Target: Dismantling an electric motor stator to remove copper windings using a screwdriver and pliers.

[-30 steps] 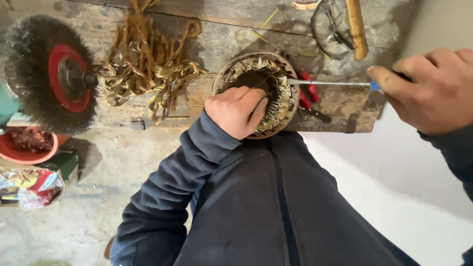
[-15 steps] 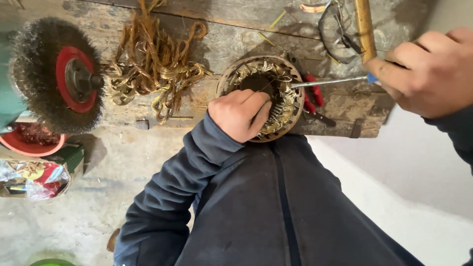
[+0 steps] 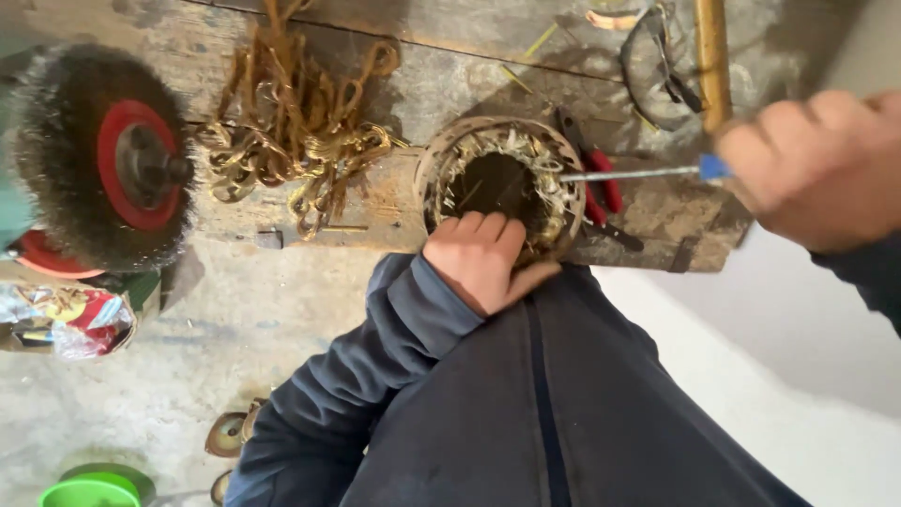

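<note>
Your left hand (image 3: 483, 258) grips the near rim of the round motor stator (image 3: 500, 185), fingers curled over its edge, steadying it at the front edge of the worn wooden bench (image 3: 394, 66). Your right hand (image 3: 826, 169) is closed around the handle of a blue-collared screwdriver (image 3: 638, 173), whose steel shaft runs leftward with its tip at the stator's copper windings on the right side. Red-handled pliers (image 3: 601, 183) lie just beside the stator, under the shaft. A tangle of stripped copper wire (image 3: 296, 131) rests to the left, and a wire brush wheel (image 3: 103, 164) with a red hub stands at the bench's left end.
</note>
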